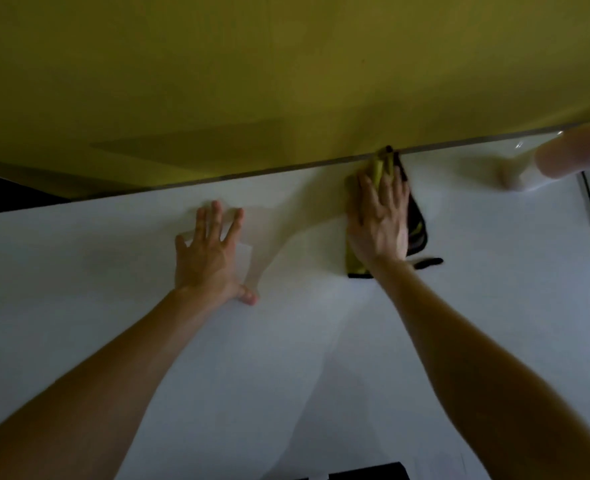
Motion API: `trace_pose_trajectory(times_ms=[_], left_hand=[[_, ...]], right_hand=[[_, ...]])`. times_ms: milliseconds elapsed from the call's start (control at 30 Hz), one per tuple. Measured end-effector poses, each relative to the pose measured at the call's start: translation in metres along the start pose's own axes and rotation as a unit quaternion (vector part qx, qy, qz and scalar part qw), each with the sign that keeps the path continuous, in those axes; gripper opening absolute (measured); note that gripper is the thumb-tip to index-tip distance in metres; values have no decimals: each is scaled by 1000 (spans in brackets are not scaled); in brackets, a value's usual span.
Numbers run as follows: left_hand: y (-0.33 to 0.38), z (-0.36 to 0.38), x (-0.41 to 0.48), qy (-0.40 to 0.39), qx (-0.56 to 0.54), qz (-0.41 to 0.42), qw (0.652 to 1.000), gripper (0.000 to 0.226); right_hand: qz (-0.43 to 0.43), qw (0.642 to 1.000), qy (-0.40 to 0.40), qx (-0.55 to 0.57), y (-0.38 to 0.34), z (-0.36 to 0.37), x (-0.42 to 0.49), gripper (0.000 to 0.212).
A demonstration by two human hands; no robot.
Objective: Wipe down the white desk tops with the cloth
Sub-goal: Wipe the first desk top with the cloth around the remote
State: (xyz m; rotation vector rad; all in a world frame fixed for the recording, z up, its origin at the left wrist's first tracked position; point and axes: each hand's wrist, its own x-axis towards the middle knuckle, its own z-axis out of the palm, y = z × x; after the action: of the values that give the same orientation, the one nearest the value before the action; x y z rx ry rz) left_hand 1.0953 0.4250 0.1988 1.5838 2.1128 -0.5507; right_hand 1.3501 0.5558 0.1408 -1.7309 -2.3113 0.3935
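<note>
My left hand (210, 254) lies flat on the white desk top (113, 271), fingers spread and holding nothing. To its right, my right hand (378, 223) presses straight fingers onto the yellow-and-black cloth (416, 223), which sits at the desk's far edge against the yellow partition (252, 81). Farther right stands a blurred clear bottle (563, 157).

Right hand (378, 223) flat on cloth (416, 225) at desk (113, 271) rear edge, against yellow wall (252, 64). Left hand (210, 258) flat on desk.
</note>
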Motion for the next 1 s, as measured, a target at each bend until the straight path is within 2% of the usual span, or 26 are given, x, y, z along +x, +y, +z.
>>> trace_pose_trajectory(times_ms=[133, 233, 300, 333, 400, 467, 500, 567, 667, 733, 800, 867, 1000], left_hand=[[-2, 0, -6, 13, 2, 0, 1000, 179], [-4, 2, -6, 19, -4, -7, 1000, 180], [-5, 2, -5, 13, -9, 1, 1000, 179], [-5, 3, -5, 10, -11, 4, 1000, 179], [-5, 3, -6, 9, -13, 5, 1000, 179], [-5, 3, -5, 8, -15, 10, 1000, 179], [-6, 4, -5, 8, -16, 11, 1000, 179], [-6, 5, -4, 10, -14, 10, 1000, 178], [-4, 3, -5, 18, -8, 4, 1000, 178], [-3, 0, -7, 24, -8, -1, 1000, 178], [-4, -4, -9, 22, -15, 0, 1000, 177], [-9, -7, -13, 18, -24, 14, 999, 171], [-46, -5, -29, 25, -96, 22, 995, 154]], right_hand=[[-227, 969, -85, 58, -106, 36, -42, 55], [-277, 956, -82, 40, -102, 37, -29, 54], [-246, 967, -56, 14, -57, 29, -11, 49], [-191, 981, -36, -2, -29, 19, -3, 48], [-23, 1000, -4, -10, 20, -4, 7, 51], [113, 993, 39, -2, 30, -13, 10, 58], [143, 988, 55, 2, 14, -9, 9, 61], [115, 991, 54, 31, -43, 7, 4, 69], [-35, 992, -53, 106, -122, 31, 0, 72], [-156, 979, -89, 99, -132, 39, 0, 72], [-207, 970, -94, 90, -113, 36, 6, 71], [-199, 975, -74, 70, -86, 28, 14, 69], [-30, 999, -30, 26, -35, 13, 26, 75]])
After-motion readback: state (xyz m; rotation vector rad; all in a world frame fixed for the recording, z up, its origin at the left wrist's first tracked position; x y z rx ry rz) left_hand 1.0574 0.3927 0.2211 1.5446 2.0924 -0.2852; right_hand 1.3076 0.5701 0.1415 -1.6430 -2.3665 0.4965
